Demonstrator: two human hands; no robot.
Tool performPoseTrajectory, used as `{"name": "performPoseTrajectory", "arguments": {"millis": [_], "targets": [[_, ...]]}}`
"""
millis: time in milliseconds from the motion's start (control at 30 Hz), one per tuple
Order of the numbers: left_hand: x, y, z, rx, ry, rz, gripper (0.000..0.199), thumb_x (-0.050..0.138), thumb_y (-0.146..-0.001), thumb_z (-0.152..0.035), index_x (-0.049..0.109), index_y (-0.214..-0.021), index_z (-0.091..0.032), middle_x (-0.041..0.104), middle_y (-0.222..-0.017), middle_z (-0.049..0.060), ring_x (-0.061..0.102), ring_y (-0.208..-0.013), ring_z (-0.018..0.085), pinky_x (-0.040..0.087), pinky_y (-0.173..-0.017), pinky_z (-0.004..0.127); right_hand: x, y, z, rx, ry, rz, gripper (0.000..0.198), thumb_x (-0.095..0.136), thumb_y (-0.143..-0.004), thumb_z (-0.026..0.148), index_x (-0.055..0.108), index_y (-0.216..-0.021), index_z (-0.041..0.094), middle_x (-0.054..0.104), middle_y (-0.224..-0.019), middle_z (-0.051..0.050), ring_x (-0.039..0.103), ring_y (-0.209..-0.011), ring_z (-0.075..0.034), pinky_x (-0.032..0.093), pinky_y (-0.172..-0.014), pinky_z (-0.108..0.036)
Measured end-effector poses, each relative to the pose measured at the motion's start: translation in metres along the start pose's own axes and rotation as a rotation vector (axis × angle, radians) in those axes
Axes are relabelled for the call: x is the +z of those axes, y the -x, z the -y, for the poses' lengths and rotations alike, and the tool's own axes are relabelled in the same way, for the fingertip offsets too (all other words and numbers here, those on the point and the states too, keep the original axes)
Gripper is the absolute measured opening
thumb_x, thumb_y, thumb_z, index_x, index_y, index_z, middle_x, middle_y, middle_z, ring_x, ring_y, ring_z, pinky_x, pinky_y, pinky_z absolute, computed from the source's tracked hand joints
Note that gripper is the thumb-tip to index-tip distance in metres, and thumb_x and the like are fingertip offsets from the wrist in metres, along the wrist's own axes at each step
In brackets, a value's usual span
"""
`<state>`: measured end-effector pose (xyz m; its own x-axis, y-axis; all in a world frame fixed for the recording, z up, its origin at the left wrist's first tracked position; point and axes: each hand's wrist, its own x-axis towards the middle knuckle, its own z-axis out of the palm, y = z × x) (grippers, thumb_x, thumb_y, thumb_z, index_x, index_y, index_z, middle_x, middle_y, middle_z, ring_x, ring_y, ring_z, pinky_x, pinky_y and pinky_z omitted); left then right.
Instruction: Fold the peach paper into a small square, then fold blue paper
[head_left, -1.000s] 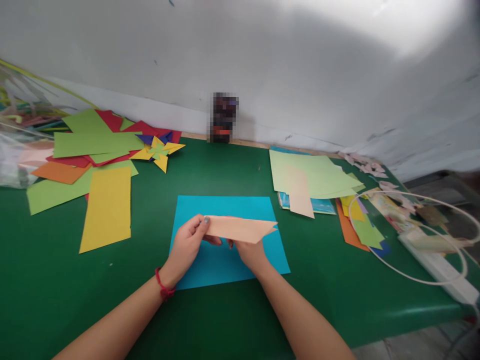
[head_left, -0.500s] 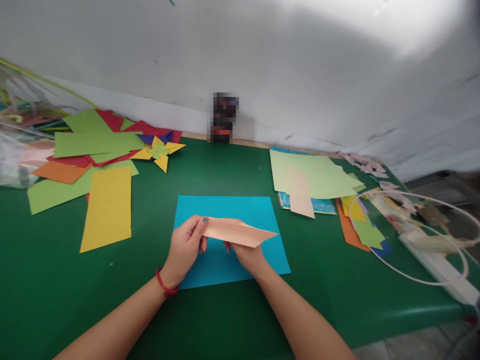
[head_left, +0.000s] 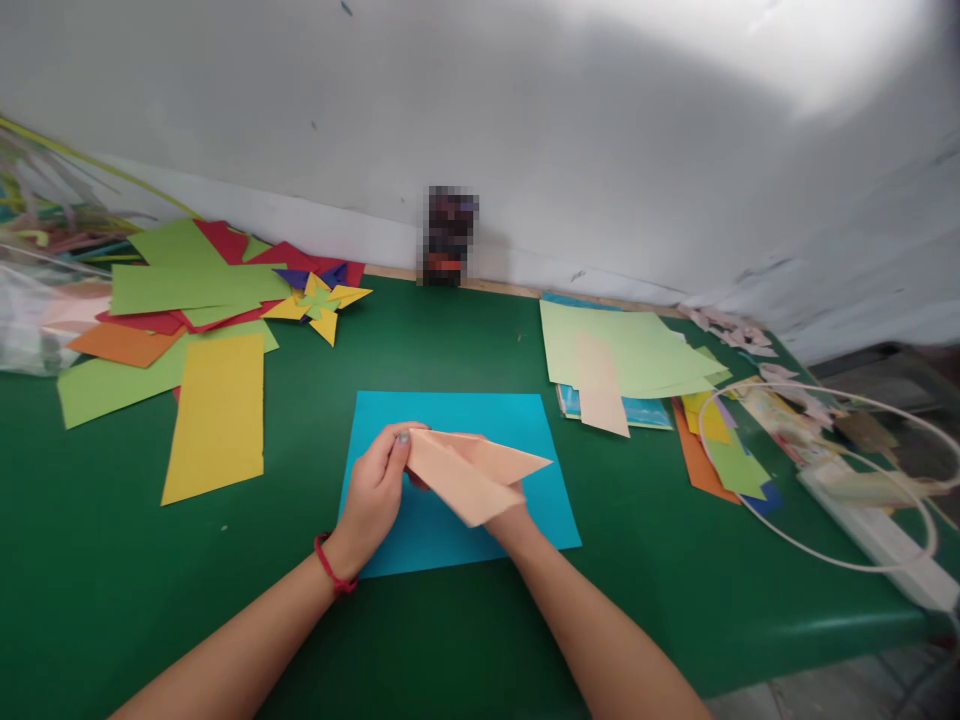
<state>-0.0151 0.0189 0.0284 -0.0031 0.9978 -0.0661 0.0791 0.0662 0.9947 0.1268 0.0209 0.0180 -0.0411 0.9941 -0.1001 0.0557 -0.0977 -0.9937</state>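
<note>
Peach paper (head_left: 454, 475), with folds in it, is up in our two hands, over the blue sheet (head_left: 435, 545) on the green bench (head_left: 450, 640). On the left we have a heap of bright papers (head_left: 187, 288), with a yellow sheet (head_left: 217, 425) at its near side and a pointy yellow star (head_left: 319, 300) at its right end. Next comes our left hand (head_left: 375, 490), which pinches the left tip of the peach paper, thumb on top. From that thumb the paper's long way runs to the right and dips a little. Its two flaps fan apart: one points right, and the nearer one slants down toward us. Our right hand (head_left: 508, 520) is under the right part, so both hands are close to it. Most of that hand hides behind the paper, and we cannot tell what its fingers do. Farther right lie pale green sheets (head_left: 637, 345) with a peach strip (head_left: 602, 390) on top, then a white bar (head_left: 885, 550).
</note>
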Motion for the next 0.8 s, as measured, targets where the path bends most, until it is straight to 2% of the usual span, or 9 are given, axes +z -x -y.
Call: {"name": "performPoseTrajectory", "arguments": {"millis": [67, 167, 300, 367, 433, 533, 633, 800], "targets": [[0.001, 0.000, 0.003, 0.005, 0.031, 0.011, 0.031, 0.040, -0.086, -0.036, 0.053, -0.109, -0.019, 0.064, -0.076, 0.002, 0.060, -0.067, 0.015, 0.046, -0.064, 0.025, -0.001, 0.001, 0.005, 0.002, 0.002, -0.036, 0.024, 0.054, -0.076, 0.040, 0.059, -0.087, 0.020, 0.053, -0.054, 0.001, 0.049, -0.045, -0.013, 0.043, -0.047, -0.026], [0.003, 0.000, 0.007, 0.021, 0.018, 0.029, 0.034, 0.040, -0.087, -0.032, 0.047, -0.117, -0.019, 0.063, -0.091, 0.005, 0.060, -0.077, 0.016, 0.047, -0.070, 0.028, -0.003, 0.001, 0.009, -0.005, -0.001, -0.083, 0.017, 0.054, -0.078, 0.036, 0.058, -0.075, 0.019, 0.053, -0.054, 0.002, 0.051, -0.048, -0.012, 0.043, -0.051, -0.024], [0.006, 0.000, 0.010, 0.064, 0.024, 0.094, 0.038, 0.047, -0.083, -0.030, 0.043, -0.119, -0.019, 0.061, -0.098, 0.006, 0.059, -0.085, 0.017, 0.048, -0.075, 0.029, -0.004, 0.000, 0.010, -0.011, 0.020, -0.108, 0.028, 0.051, -0.080, 0.035, 0.051, -0.057, 0.018, 0.051, -0.052, 0.002, 0.050, -0.048, -0.011, 0.043, -0.053, -0.023], [0.007, 0.000, 0.011, 0.075, -0.008, 0.099, 0.032, 0.049, -0.082, -0.032, 0.049, -0.112, -0.019, 0.062, -0.095, 0.005, 0.060, -0.083, 0.017, 0.048, -0.074, 0.029, -0.004, 0.000, 0.009, -0.024, 0.024, -0.102, 0.025, 0.050, -0.081, 0.034, 0.053, -0.062, 0.018, 0.051, -0.053, 0.002, 0.050, -0.048, -0.010, 0.042, -0.053, -0.023], [0.006, 0.000, 0.012, 0.066, -0.084, 0.084, 0.022, 0.045, -0.084, -0.034, 0.057, -0.094, -0.018, 0.063, -0.083, 0.003, 0.060, -0.074, 0.016, 0.048, -0.071, 0.028, -0.003, 0.001, 0.009, -0.044, 0.034, -0.077, 0.018, 0.050, -0.081, 0.033, 0.057, -0.074, 0.019, 0.051, -0.055, 0.003, 0.050, -0.049, -0.011, 0.043, -0.054, -0.023], [0.004, 0.000, 0.011, 0.059, -0.228, 0.006, 0.030, 0.042, -0.085, -0.036, 0.058, -0.069, -0.018, 0.063, -0.067, 0.001, 0.060, -0.066, 0.015, 0.047, -0.068, 0.027, -0.003, 0.002, 0.010, -0.070, 0.064, -0.046, 0.017, 0.049, -0.082, 0.033, 0.056, -0.090, 0.020, 0.051, -0.057, 0.003, 0.050, -0.050, -0.011, 0.043, -0.055, -0.023], [0.001, 0.000, 0.009, 0.094, -0.338, -0.048, 0.033, 0.041, -0.085, -0.036, 0.060, -0.064, -0.017, 0.064, -0.065, 0.001, 0.060, -0.064, 0.015, 0.045, -0.067, 0.026, -0.004, 0.003, 0.010, -0.081, 0.079, -0.026, 0.018, 0.049, -0.083, 0.033, 0.055, -0.093, 0.020, 0.051, -0.059, 0.003, 0.050, -0.052, -0.011, 0.043, -0.055, -0.023], [-0.001, -0.001, 0.007, 0.156, -0.437, -0.011, 0.034, 0.038, -0.085, -0.034, 0.063, -0.068, -0.017, 0.067, -0.070, 0.002, 0.062, -0.069, 0.016, 0.045, -0.072, 0.027, -0.007, 0.002, 0.010, -0.124, 0.132, -0.041, 0.016, 0.048, -0.083, 0.033, 0.057, -0.087, 0.020, 0.051, -0.060, 0.003, 0.050, -0.053, -0.011, 0.043, -0.057, -0.023]]}}
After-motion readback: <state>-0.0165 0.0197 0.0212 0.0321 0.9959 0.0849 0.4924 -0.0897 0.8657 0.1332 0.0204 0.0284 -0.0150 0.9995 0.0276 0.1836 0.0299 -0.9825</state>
